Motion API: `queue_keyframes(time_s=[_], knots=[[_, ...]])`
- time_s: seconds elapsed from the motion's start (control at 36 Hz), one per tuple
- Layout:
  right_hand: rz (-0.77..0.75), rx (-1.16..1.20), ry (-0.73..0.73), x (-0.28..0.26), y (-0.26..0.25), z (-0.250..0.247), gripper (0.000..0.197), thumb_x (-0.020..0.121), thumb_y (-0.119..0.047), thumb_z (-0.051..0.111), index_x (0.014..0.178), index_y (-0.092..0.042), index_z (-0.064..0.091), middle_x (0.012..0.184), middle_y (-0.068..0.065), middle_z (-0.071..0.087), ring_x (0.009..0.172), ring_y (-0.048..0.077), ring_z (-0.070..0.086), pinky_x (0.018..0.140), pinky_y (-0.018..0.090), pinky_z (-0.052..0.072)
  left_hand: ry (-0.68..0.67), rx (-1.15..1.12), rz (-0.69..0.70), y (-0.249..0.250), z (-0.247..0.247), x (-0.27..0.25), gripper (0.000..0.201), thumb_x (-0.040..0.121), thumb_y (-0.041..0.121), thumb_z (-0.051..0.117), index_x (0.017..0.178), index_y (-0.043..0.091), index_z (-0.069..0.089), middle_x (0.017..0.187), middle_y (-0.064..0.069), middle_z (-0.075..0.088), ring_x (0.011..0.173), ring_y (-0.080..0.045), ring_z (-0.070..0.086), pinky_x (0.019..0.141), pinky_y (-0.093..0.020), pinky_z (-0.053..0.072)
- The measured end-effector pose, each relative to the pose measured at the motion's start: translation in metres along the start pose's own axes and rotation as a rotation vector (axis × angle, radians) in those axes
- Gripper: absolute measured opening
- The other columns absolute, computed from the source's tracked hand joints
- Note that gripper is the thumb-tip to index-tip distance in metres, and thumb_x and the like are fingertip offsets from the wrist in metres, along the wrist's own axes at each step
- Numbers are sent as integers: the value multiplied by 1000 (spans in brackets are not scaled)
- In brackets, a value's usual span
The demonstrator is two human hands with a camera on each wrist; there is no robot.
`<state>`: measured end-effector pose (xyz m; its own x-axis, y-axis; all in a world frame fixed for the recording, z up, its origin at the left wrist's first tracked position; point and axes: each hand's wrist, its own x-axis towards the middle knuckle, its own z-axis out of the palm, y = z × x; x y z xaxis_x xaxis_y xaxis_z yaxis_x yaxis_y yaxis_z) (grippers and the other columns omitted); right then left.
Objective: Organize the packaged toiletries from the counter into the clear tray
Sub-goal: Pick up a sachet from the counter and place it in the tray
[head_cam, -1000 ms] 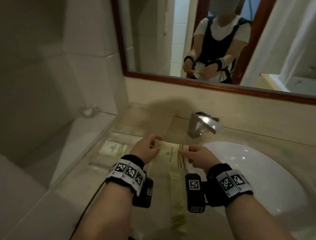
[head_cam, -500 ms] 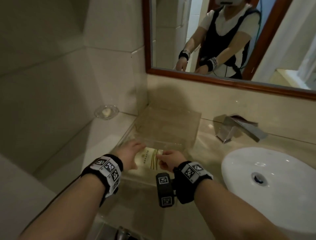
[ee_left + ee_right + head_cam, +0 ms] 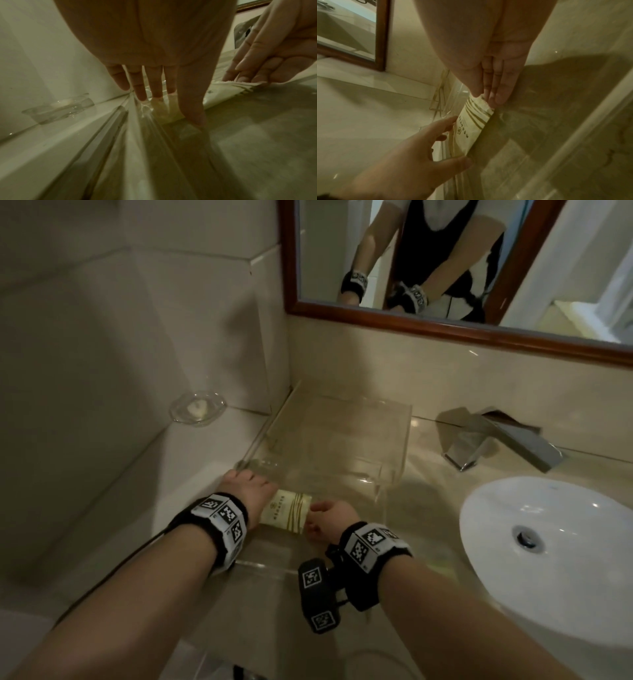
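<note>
A cream packet (image 3: pixel 286 511) with gold stripes lies low in the near part of the clear tray (image 3: pixel 407 422), which stands on the counter by the wall corner. My left hand (image 3: pixel 245 484) lies over the packet's left end with its fingers straight and its thumb at the near edge. In the left wrist view the left hand (image 3: pixel 168 102) touches the packet (image 3: pixel 223 93) beside the tray's left wall. My right hand (image 3: pixel 325 517) pinches the packet's right, serrated end. In the right wrist view the right hand (image 3: pixel 486 94) meets the packet (image 3: pixel 471 129) between thumb and fingers.
A small glass soap dish (image 3: pixel 198 407) sits on the ledge to the left of the tray. A chrome faucet (image 3: pixel 503 440) and a white basin (image 3: pixel 548 542) are to the right. A wood-framed mirror (image 3: pixel 445 268) hangs above, and tiled wall closes the left side.
Both hands have carried the packet away from the basin, leftward and forward, and lowered it into the near part of the tray. The left fingers have straightened out over it.
</note>
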<state>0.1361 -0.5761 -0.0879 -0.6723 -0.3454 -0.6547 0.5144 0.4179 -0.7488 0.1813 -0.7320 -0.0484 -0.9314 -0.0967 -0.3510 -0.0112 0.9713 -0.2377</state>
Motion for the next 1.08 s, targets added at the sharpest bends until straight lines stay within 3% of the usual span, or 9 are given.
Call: queue_keyframes(time_s=[0.08, 0.25, 0.31, 0.36, 0.44, 0.69, 0.81, 0.92, 1.08], knots=[[-36, -71, -11, 1, -2, 5, 19, 90, -4, 55, 75, -14, 63, 67, 6, 59, 59, 19, 55, 62, 34, 51, -39, 32, 1, -2, -2, 5, 69, 77, 37, 64, 139, 28, 34, 140, 5, 43, 127, -21, 39, 105, -36, 30], [-49, -108, -17, 6, 0, 7, 29, 90, -3, 53, 66, -19, 58, 65, 4, 58, 58, 16, 54, 84, 43, 53, -66, 72, 0, -1, -4, 10, 66, 76, 32, 65, 136, 26, 38, 138, 1, 44, 127, -22, 40, 105, -37, 32], [-47, -119, -32, 6, 0, 4, 23, 91, -5, 54, 73, -18, 61, 66, 3, 57, 58, 14, 53, 78, 37, 54, -70, 79, -3, 1, -4, 11, 66, 76, 33, 65, 136, 27, 38, 137, 1, 44, 127, -22, 40, 105, -36, 32], [-46, -138, -36, 3, -2, 1, 13, 91, -10, 56, 96, -10, 67, 66, 1, 56, 58, 12, 52, 72, 32, 53, -86, 87, -5, 1, -6, 11, 67, 76, 33, 66, 136, 27, 38, 138, 1, 43, 128, -22, 40, 106, -37, 32], [-29, -163, -19, 1, -2, -6, 29, 92, -14, 56, 119, -5, 61, 68, 0, 56, 60, 11, 53, 71, 28, 53, -109, 89, -7, 1, -8, 11, 68, 76, 33, 67, 137, 28, 37, 138, 1, 43, 129, -22, 39, 107, -37, 31], [-48, -113, 9, -16, -4, -37, 32, 95, -10, 49, 125, -1, 56, 80, 6, 60, 57, 8, 53, 55, 16, 47, -146, 43, -51, 11, -25, 4, 87, 74, 30, 71, 146, 30, 22, 146, -3, 32, 134, -25, 34, 107, -39, 30], [-48, 38, 9, -25, -4, -47, 24, 96, -5, 47, 117, -3, 57, 67, 6, 52, 46, 10, 52, 52, 23, 46, -142, 34, -48, 23, -38, 3, 87, 75, 41, 70, 146, 31, 21, 147, 0, 32, 136, -23, 32, 109, -38, 30], [-63, 91, 47, -32, -3, -59, 28, 95, -4, 46, 123, -4, 52, 66, 4, 50, 31, 2, 47, 45, 20, 44, -95, 1, -4, 43, -53, 4, 78, 79, 46, 65, 145, 31, 25, 148, 0, 33, 135, -24, 34, 110, -37, 34], [-122, 151, 102, -57, 1, -99, 27, 96, -3, 46, 122, 0, 53, 66, 4, 49, 32, 3, 49, 43, 18, 44, -56, -70, 135, 94, -82, 8, 78, 82, 49, 63, 146, 29, 24, 150, 1, 30, 137, -22, 32, 111, -36, 34]])
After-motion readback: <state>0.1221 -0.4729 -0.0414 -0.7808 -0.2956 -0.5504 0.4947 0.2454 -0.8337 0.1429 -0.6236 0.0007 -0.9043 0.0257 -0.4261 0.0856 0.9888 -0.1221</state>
